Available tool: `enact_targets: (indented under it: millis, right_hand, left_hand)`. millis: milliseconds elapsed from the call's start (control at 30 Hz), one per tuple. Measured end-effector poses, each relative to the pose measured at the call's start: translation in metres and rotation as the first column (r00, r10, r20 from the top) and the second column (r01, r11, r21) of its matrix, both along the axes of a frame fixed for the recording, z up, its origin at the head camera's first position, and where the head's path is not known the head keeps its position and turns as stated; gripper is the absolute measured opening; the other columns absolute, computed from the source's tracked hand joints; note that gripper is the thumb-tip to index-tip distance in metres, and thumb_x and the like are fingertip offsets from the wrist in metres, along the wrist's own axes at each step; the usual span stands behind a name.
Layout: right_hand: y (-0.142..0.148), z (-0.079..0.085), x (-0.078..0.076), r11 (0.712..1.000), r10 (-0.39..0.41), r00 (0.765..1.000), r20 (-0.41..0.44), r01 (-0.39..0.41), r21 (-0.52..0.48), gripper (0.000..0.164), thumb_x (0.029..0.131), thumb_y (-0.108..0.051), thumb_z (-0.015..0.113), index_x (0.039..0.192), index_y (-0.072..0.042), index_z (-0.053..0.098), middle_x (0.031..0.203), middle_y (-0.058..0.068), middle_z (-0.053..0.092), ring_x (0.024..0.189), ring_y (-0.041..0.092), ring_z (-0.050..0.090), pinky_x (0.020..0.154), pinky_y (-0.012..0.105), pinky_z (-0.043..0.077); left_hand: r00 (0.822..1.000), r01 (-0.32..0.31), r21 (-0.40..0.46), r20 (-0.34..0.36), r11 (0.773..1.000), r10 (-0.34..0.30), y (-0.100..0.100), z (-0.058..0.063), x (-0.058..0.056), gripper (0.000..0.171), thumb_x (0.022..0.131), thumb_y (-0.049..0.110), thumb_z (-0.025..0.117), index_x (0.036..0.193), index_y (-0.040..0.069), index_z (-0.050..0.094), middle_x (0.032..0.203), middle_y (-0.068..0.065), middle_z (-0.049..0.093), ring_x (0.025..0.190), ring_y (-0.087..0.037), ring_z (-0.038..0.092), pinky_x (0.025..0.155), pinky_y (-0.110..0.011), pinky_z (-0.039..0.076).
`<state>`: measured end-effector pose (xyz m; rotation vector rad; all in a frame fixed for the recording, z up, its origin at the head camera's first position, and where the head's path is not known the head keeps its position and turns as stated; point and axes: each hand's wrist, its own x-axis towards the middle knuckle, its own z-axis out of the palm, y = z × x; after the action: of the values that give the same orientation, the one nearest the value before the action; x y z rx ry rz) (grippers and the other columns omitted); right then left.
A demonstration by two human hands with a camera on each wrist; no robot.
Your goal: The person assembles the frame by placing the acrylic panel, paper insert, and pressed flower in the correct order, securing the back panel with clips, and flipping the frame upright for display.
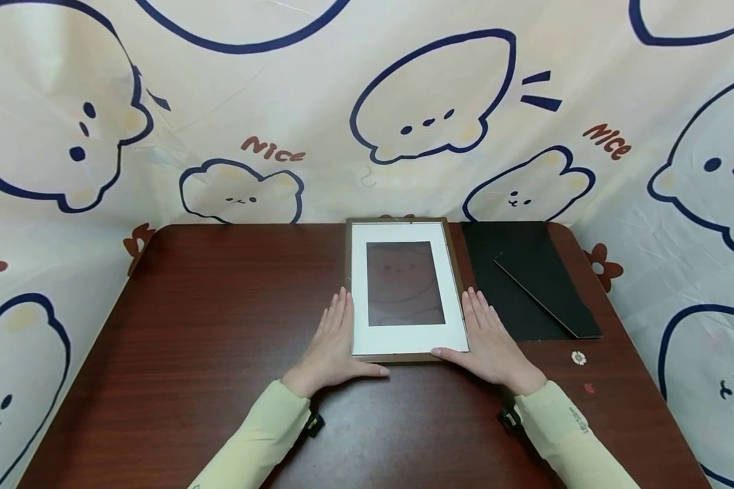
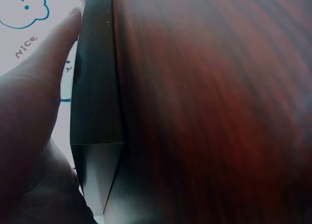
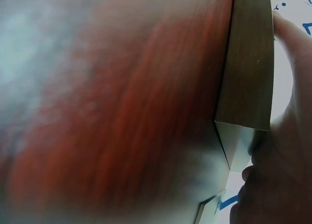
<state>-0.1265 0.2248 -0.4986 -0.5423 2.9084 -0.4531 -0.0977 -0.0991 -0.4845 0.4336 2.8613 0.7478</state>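
A picture frame [image 1: 397, 358] with a brown edge and a wide white mat [image 1: 397, 338] lies flat near the back of the table. A dark reddish-brown area with a faint reflection shows in the mat's window [image 1: 406, 285]. My left hand [image 1: 332, 350] lies along its left side, fingers straight, thumb by the near edge. On the opposite side my right hand [image 1: 492, 348] rests against the frame with straight fingers, its thumb at the near right corner. Both wrist views show the frame's side wall [image 2: 95, 77] standing on the tabletop, with a thumb beside it.
A black backing board [image 1: 508, 251] with a slanting stand flap [image 1: 547, 288] lies on the brown table [image 1: 232, 326], right of the frame. Nearer me are a small white flower [image 1: 578, 358] and a tiny red piece [image 1: 590, 388]. Patterned cloth [image 1: 330, 102] hangs behind.
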Motion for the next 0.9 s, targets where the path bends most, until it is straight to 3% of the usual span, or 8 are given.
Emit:
enact_targets:
  millis: [333, 533, 733, 900]
  right_hand:
    - [-0.004, 0.001, -0.002, 1.000, -0.001, 1.000, 0.001, 0.001, -0.014, 0.127, 0.084, -0.085, 0.050, 0.161, 0.003, 0.002, 0.168, 0.019, -0.001, 0.154, 0.033, -0.006, 0.121, 0.055, 0.008]
    - [-0.006, 0.002, -0.002, 1.000, 0.007, 1.000, -0.015, -0.008, -0.031, 0.126, 0.085, -0.083, 0.053, 0.160, 0.006, 0.004, 0.168, 0.022, 0.001, 0.154, 0.037, -0.003, 0.120, 0.057, 0.009]
    - [-0.007, 0.002, -0.001, 0.999, 0.011, 1.000, -0.029, -0.013, -0.043, 0.124, 0.086, -0.080, 0.055, 0.160, 0.006, 0.006, 0.168, 0.022, 0.003, 0.153, 0.037, 0.000, 0.120, 0.056, 0.010]
    - [-0.006, 0.001, -0.003, 0.999, 0.009, 1.000, -0.026, -0.009, -0.032, 0.125, 0.085, -0.083, 0.053, 0.160, 0.005, 0.005, 0.168, 0.021, 0.002, 0.154, 0.036, -0.001, 0.121, 0.056, 0.010]
  left_hand:
    - [0.998, -0.049, -0.058, -0.040, 0.997, 0.047, 0.002, -0.009, -0.001, 0.152, 0.065, 0.077, 0.080, 0.159, -0.005, -0.007, 0.166, -0.023, -0.010, 0.153, -0.033, -0.008, 0.122, -0.045, 0.004]
    - [0.996, -0.068, -0.176, -0.064, 0.982, 0.057, 0.001, -0.005, -0.002, 0.150, 0.065, 0.092, 0.063, 0.159, -0.006, -0.001, 0.167, -0.023, -0.006, 0.154, -0.035, -0.004, 0.122, -0.045, 0.006]
    - [0.995, -0.076, -0.208, -0.072, 0.975, 0.062, -0.006, 0.000, -0.004, 0.143, 0.070, 0.093, 0.056, 0.160, -0.006, 0.007, 0.167, -0.022, 0.002, 0.154, -0.034, 0.001, 0.122, -0.045, 0.007]
    - [0.997, -0.067, -0.243, -0.055, 0.968, 0.055, -0.009, 0.000, -0.007, 0.141, 0.070, 0.096, 0.051, 0.161, -0.002, 0.004, 0.168, -0.019, -0.002, 0.154, -0.031, -0.002, 0.123, -0.044, 0.002]
